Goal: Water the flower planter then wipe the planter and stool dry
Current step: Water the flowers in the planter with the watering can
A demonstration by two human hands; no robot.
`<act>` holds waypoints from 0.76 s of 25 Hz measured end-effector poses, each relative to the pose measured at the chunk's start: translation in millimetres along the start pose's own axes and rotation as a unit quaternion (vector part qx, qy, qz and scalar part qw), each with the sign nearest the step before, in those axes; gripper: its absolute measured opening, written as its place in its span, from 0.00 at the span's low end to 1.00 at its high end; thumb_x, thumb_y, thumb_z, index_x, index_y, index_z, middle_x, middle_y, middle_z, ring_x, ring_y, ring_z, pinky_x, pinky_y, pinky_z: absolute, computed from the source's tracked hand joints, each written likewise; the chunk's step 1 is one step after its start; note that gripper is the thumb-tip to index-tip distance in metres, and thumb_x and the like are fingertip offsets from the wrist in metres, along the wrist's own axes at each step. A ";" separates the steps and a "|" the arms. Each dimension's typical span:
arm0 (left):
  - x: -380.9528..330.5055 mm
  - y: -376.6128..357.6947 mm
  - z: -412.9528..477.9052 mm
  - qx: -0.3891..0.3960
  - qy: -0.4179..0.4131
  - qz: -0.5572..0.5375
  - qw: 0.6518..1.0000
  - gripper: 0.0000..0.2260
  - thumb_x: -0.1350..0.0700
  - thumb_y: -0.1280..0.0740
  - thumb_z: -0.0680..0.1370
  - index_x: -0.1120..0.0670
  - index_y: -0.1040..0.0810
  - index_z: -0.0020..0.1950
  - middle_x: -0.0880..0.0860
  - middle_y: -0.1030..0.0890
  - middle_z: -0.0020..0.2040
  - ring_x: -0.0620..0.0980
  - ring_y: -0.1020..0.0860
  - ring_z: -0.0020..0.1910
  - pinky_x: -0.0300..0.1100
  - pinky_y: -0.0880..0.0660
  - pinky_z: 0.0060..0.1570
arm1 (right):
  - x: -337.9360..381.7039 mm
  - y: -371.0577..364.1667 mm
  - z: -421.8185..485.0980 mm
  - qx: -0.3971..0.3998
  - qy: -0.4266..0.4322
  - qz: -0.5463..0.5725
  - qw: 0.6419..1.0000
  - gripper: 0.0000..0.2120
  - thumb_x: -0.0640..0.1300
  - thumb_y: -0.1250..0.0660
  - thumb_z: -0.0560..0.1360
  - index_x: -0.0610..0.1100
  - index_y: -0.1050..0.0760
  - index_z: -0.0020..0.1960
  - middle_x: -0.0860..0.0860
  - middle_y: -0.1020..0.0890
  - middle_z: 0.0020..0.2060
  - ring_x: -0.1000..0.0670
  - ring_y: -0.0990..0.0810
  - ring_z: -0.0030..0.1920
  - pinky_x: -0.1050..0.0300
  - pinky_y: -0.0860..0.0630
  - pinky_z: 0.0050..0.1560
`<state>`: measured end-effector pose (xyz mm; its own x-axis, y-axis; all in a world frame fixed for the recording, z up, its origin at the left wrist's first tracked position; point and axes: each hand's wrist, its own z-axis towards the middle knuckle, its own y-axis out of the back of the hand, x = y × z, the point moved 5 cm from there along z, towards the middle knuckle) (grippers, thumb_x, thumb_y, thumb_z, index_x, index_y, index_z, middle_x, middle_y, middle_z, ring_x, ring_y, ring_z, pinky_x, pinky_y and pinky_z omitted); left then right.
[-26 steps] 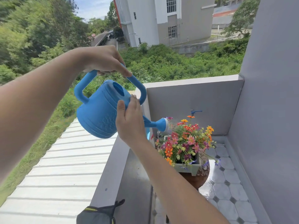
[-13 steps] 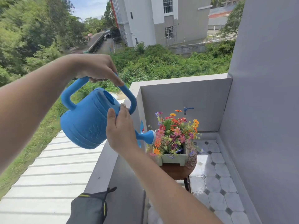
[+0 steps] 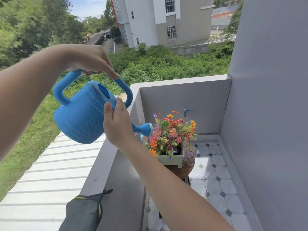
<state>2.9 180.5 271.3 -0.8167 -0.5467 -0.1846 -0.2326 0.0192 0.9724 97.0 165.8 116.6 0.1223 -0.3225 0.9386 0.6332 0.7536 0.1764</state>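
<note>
Watering can (image 3: 83, 114) is gripped at its handle by the left hand (image 3: 90, 60), steadied by the flat open right hand (image 3: 118, 125), spout above the planter (image 3: 173, 158).

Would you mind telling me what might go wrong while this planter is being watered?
The blue plastic watering can hangs past the parapet: if the left hand slips, it may fall outside. The rose sits at the flowers' edge, so water may miss the green planter and wet the white tiles.
</note>
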 end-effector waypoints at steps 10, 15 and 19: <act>-40.1 -9.1 18.3 -0.004 -0.027 -0.010 1.000 0.13 0.48 0.29 0.73 0.59 0.17 0.39 0.47 0.34 0.18 0.44 0.38 0.17 0.39 0.38 0.21 | -11.6 47.6 4.0 -0.021 0.005 -0.022 1.000 0.28 0.53 0.53 0.81 0.36 0.48 0.74 0.41 0.41 0.74 0.45 0.46 0.74 0.44 0.48 0.74; -24.0 17.8 19.9 -0.066 -0.014 0.022 0.997 0.18 0.45 0.29 0.73 0.61 0.18 0.40 0.52 0.32 0.22 0.50 0.35 0.21 0.41 0.36 0.25 | -1.3 45.3 32.0 0.023 0.023 -0.032 0.999 0.27 0.52 0.52 0.82 0.35 0.49 0.74 0.41 0.43 0.75 0.46 0.48 0.75 0.49 0.51 0.74; -9.9 19.1 17.9 -0.042 0.021 0.036 0.998 0.15 0.47 0.29 0.73 0.59 0.17 0.38 0.53 0.32 0.21 0.49 0.36 0.19 0.40 0.36 0.24 | 0.7 27.4 33.6 0.045 0.020 -0.021 0.999 0.27 0.51 0.52 0.82 0.35 0.48 0.74 0.41 0.42 0.74 0.46 0.46 0.74 0.50 0.49 0.74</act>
<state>-2.9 201.2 289.1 -0.8069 -0.5806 -0.1087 -0.1270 -0.0092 0.9919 88.8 205.4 132.0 0.1294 -0.3757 0.9176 0.5674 0.7870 0.2422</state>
